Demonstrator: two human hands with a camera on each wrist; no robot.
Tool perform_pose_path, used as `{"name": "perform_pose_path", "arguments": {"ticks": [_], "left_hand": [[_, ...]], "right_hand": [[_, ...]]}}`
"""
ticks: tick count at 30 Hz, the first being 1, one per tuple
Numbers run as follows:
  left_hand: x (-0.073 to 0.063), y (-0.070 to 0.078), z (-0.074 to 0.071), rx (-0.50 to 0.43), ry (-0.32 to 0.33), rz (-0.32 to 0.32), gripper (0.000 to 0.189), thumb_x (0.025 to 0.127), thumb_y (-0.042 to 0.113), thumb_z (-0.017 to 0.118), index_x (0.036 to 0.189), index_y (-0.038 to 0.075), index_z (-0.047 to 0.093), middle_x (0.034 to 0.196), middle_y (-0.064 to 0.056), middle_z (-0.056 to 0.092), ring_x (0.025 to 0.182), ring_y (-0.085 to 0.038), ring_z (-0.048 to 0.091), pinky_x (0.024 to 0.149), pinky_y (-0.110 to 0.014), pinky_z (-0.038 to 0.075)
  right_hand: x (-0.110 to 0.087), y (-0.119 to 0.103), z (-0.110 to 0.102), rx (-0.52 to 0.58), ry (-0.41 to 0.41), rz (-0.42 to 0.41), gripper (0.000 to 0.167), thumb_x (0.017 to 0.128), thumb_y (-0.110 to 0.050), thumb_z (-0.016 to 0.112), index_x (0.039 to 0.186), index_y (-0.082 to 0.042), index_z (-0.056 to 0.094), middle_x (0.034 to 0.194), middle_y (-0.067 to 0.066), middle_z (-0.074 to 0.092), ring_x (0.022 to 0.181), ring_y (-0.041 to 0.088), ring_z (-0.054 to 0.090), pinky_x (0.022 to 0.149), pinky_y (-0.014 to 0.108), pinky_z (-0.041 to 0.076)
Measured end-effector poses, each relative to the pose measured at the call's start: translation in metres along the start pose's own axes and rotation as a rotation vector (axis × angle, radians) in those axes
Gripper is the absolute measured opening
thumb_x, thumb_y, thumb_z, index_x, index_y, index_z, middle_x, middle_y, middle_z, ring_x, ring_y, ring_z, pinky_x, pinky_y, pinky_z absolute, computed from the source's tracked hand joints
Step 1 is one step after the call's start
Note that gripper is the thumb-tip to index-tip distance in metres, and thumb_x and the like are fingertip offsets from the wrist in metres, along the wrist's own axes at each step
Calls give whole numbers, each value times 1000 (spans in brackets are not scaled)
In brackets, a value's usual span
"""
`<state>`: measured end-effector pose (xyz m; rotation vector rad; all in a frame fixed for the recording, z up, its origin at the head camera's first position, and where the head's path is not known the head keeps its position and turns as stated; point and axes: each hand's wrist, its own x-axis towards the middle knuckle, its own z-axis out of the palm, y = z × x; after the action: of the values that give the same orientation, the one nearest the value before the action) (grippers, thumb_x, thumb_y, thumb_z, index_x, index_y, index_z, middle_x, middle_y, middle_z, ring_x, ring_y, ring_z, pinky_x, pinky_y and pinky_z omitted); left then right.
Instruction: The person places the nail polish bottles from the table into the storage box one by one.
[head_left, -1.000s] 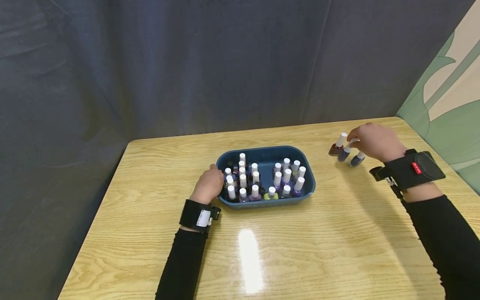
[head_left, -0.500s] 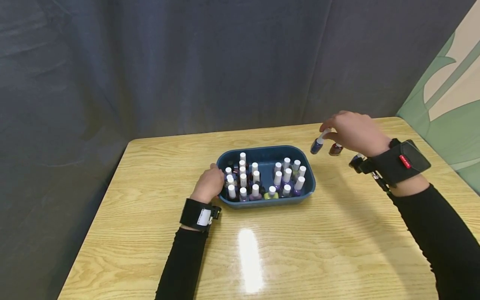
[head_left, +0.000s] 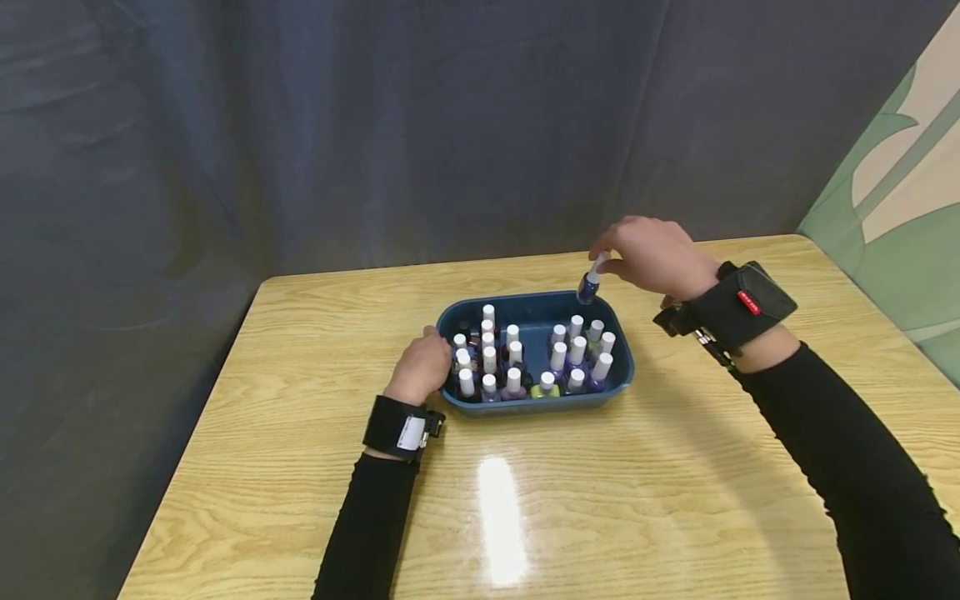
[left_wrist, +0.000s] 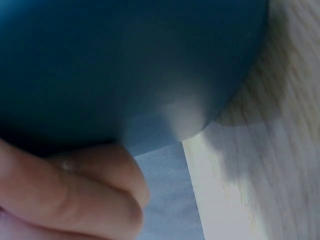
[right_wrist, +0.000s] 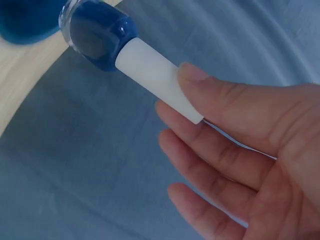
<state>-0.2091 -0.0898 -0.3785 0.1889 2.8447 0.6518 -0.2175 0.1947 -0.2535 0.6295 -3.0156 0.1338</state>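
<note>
My right hand (head_left: 658,254) pinches a nail polish bottle (head_left: 588,287) by its white cap. The right wrist view shows dark blue polish in this bottle (right_wrist: 100,35), with thumb and fingertips on the cap (right_wrist: 155,75). It hangs tilted above the back right rim of a dark blue plastic tub (head_left: 536,307). Several nail polish bottles with white caps stand in the tub, grouped left and right. My left hand (head_left: 418,367) holds the tub's left end; in the left wrist view its curled fingers (left_wrist: 75,195) lie against the tub wall (left_wrist: 125,75).
A wooden table (head_left: 315,492) carries the tub. A dark curtain (head_left: 450,142) hangs behind its back edge, and a leaf-patterned surface (head_left: 915,217) stands at the right. The other bottles on the right of the table are hidden by my right hand and wrist.
My right hand has picked up the blue polish bottle from beside two others at the right and carried it left to the tub. My left hand has stayed at the tub's end.
</note>
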Motion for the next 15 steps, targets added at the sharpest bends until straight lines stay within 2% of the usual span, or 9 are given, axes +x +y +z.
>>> {"name": "perform_pose_path", "arguments": {"ticks": [11,15], "left_hand": [[2,-1,2,1,3,-8,34,99,14,29,116,-12,42,80,-25,61,53,-26,62,47,-29,47],[1,0,1,-9,1,-8,35,99,14,28,117,-12,41,80,-25,61,51,-25,61,46,-29,47]], "right_hand": [[11,-31,13,131,-5,-164,22,77,-10,73,98,-9,71,99,6,70,89,23,63,75,38,52],[11,-40,18,131,-19,-207,20,77,-10,72,97,-9,71,98,5,70,89,22,62,77,37,52]]}}
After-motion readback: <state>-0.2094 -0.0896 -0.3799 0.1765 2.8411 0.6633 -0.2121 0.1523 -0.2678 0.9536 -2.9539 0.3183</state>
